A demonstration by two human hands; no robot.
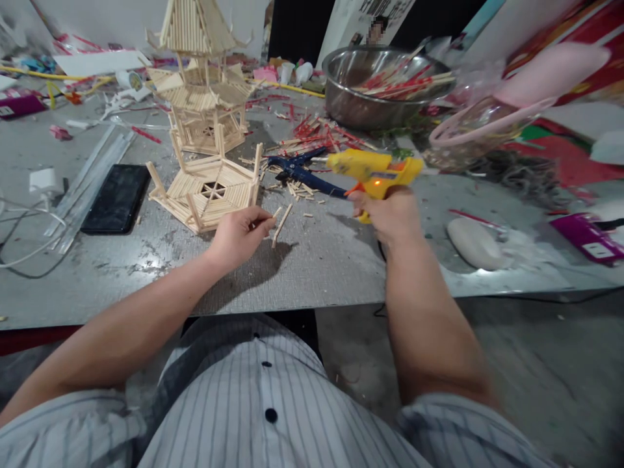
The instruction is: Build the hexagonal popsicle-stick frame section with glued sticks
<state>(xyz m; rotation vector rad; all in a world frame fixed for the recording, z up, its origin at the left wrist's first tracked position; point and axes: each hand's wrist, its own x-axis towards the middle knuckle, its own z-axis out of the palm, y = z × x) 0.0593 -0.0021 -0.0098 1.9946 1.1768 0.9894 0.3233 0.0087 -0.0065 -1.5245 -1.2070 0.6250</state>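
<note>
My right hand (390, 211) is wrapped round a yellow hot glue gun (370, 170), whose nozzle points left and whose small orange light glows. A pinch of my left hand (244, 235) holds a short wooden stick (277, 213) above the table. Just right of those fingers, another wooden stick (282, 225) stands out at a slant; whether the fingers touch it I cannot tell. Behind the left hand lies a hexagonal stick base (195, 188) with upright posts at its corners. Farther back rises a tiered stick pagoda (199, 91). Blue-handled pliers (302, 170) lie below the gun's nozzle.
A black phone (117, 198) lies left of the base, near a white charger (46, 182). At the back stands a steel bowl (341, 104) with red-tipped sticks. Stick scraps (322, 133) are strewn before it. On the right are a pink basket (468, 140) and a pale stone-like object (475, 244).
</note>
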